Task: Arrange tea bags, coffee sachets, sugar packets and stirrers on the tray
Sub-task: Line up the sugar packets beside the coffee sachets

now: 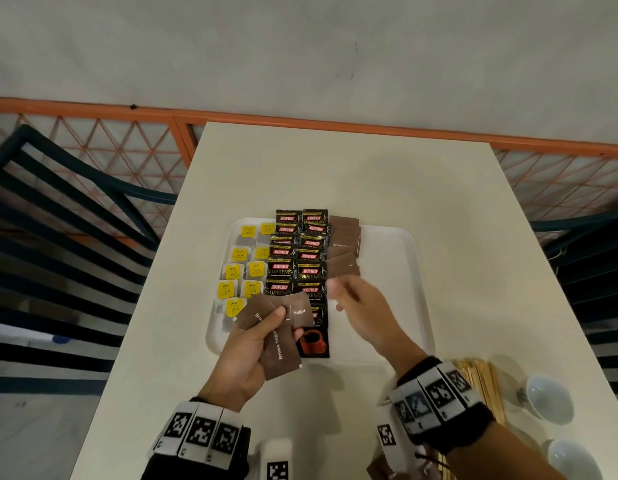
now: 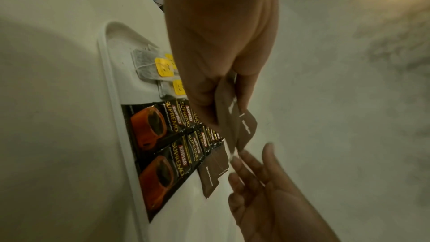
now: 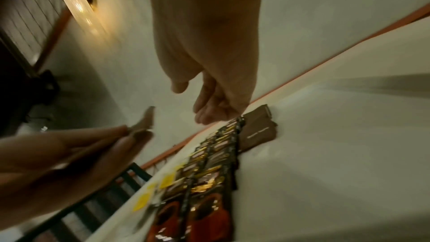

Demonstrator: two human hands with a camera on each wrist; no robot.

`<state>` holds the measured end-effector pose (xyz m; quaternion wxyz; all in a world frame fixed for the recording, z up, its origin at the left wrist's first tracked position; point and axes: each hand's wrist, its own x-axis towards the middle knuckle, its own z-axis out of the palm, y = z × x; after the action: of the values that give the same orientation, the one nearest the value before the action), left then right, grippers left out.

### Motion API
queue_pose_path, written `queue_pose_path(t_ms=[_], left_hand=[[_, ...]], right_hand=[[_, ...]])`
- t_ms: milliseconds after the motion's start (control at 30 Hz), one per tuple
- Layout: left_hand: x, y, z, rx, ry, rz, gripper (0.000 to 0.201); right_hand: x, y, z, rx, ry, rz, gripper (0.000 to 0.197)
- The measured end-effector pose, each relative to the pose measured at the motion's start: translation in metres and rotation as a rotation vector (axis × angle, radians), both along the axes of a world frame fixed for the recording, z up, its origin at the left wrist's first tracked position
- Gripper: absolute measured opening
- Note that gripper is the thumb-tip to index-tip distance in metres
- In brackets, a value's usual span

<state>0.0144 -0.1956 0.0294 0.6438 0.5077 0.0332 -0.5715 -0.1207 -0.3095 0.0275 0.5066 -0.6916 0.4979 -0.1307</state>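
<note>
A white tray holds tea bags with yellow tags on its left, black coffee sachets in two middle columns, and a column of brown sugar packets to their right. My left hand hovers over the tray's near edge and grips a fan of brown sugar packets, thumb on top; the same held packets show in the left wrist view. My right hand hangs just above the near end of the sugar column, its fingers relaxed and holding nothing. Wooden stirrers lie on the table by my right wrist.
Two white cups stand at the table's near right corner. A few more brown packets lie at the near edge under my right forearm. Dark slatted chairs flank the table, and an orange lattice fence runs behind it.
</note>
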Motion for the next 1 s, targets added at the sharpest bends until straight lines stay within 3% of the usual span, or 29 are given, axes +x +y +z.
queue_pose_path(t_ms=[100, 367, 567, 767, 1000], left_hand=[[-0.007, 0.002, 0.003, -0.025, -0.017, -0.06, 0.017], [-0.008, 0.014, -0.007, 0.013, -0.017, -0.081, 0.018], [-0.006, 0.02, -0.01, 0.025, 0.055, -0.073, 0.018], [-0.003, 0.02, -0.012, 0.048, 0.048, -0.064, 0.015], [-0.001, 0.017, -0.01, 0.032, 0.075, -0.053, 0.02]], right_hand=[[0.001, 0.021, 0.005, 0.075, -0.071, 0.125, 0.025], [-0.017, 0.02, -0.013, 0.102, -0.123, -0.006, 0.001], [-0.031, -0.018, -0.038, 0.077, -0.056, -0.245, 0.003], [-0.021, -0.041, -0.052, -0.032, 0.1, -0.27, 0.014], [-0.015, -0.044, -0.061, -0.058, 0.085, -0.317, 0.017]])
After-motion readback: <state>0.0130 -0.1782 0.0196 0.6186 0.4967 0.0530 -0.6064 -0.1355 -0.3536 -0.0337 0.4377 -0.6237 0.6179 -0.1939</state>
